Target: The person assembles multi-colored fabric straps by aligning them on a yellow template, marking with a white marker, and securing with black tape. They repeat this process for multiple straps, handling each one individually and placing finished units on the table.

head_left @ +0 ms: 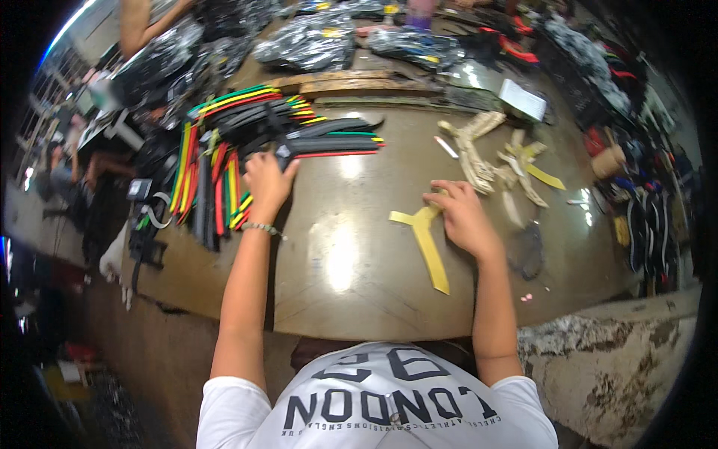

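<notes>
My left hand point(268, 179) is at the near edge of a pile of black straps point(250, 123) edged in red, yellow and green. Its thumb and fingers are around the dark junction of a black strap point(283, 150), whose arms reach right over the table. Farther right, my right hand point(462, 215) has its bent fingers on the upper right arm of a flat yellow Y-shaped piece point(428, 243). The long leg of this piece lies on the tabletop, pointing toward me. The fingertips of the right hand are partly hidden.
Beyond my right hand lie a bundle of cream Y-shaped pieces point(475, 153), looser ones point(520, 168) and a white marker point(446, 147). Wooden strips point(351, 84) and plastic-wrapped bundles point(307, 41) are at the back of the brown table point(359, 299). Another person's arm point(149, 30) shows at far left.
</notes>
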A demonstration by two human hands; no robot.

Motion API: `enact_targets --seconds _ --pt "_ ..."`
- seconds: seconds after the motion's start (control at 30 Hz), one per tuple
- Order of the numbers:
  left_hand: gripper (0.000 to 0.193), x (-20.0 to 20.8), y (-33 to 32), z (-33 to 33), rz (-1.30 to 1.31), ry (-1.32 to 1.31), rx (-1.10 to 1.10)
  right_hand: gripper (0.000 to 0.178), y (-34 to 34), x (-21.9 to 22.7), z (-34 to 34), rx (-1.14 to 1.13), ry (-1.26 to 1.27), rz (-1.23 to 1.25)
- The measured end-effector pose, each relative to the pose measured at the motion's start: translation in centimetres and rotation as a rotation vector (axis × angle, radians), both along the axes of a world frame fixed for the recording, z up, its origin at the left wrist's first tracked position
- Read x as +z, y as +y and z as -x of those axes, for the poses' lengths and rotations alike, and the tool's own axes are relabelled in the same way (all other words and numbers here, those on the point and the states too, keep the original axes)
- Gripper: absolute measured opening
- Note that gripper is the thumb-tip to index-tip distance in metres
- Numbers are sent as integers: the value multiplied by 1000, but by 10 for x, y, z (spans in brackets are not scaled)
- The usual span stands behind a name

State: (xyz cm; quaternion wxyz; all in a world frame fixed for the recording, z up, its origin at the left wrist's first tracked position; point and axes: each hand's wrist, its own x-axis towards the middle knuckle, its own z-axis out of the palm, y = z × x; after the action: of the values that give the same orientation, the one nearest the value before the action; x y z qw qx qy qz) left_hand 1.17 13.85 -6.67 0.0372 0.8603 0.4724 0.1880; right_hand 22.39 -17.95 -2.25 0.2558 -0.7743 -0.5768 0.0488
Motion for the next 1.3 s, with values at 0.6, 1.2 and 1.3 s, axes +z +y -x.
enact_targets --seconds 0.6,1.2,1.3 --pt "45 13 -47 56 11 -178 -224 14 -53 80 -94 -805 -236 -632" --pt "70 14 -52 57 -115 -305 -105 46 64 -7 -153 -565 78 298" --pt "61 30 -58 55 -247 -547 -160 42 59 7 -141 -598 375 87"
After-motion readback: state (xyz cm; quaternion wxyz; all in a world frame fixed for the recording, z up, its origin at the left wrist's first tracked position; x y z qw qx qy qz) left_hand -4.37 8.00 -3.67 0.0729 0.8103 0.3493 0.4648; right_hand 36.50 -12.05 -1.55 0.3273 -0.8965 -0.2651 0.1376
